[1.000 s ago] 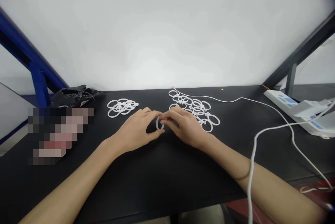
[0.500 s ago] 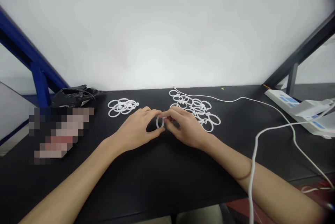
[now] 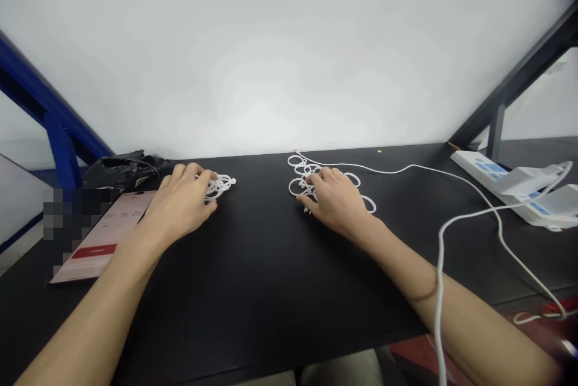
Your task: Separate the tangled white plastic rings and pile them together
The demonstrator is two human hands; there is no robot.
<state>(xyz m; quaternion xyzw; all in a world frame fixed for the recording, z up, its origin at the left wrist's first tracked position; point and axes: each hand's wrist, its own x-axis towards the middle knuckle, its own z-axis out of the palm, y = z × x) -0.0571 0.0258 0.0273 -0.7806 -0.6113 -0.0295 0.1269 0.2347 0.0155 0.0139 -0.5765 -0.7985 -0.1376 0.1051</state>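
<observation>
My left hand [image 3: 183, 199] is at a small heap of white rings [image 3: 224, 182] on the left, covering part of it. Its fingers curve over the rings and the thumb stands apart from them. To the right, my right hand [image 3: 336, 196] lies over a looser spread of white rings [image 3: 297, 187], some with small knot-like lumps. Thumb and fingers are apart there, touching or just above the rings. I cannot make out any ring lifted in either hand.
A phone [image 3: 97, 235] with a timer on its screen lies left, beside a crumpled black plastic bag [image 3: 121, 169]. On the right is a white power strip [image 3: 478, 166] with plugged-in adapters. A white cable [image 3: 440, 289] loops over my right forearm; everything stands on a black table [image 3: 266, 289].
Both hands were together at the middle, holding a white ring between them. The left has moved left to the small heap, the right to the right-hand spread.
</observation>
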